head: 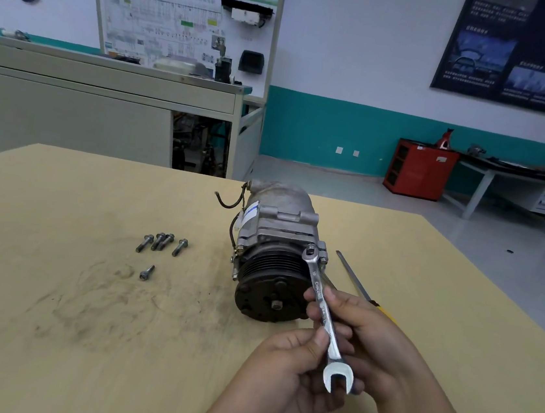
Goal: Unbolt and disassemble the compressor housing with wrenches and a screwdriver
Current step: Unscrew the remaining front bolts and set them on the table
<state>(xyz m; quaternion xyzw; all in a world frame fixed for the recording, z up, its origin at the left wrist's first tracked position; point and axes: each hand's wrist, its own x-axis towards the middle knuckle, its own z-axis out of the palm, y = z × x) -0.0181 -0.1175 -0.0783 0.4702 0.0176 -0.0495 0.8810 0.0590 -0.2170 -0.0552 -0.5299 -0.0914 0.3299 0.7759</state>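
Left grip and right grip pinch the wrench, stamped what looks like "10 CHRO…"; its ring end sits on the compressor on the worktop. Loose bolts lie left, a screwdriver right, partly hidden.

Chrome wrench ring end seated on the grey compressor flange.

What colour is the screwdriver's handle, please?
The screwdriver handle shows yellow with black, head view.

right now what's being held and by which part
A shiny steel combination wrench, by its shank: the right hand has its grip nearer the ring end, the left hand nearer the open end.
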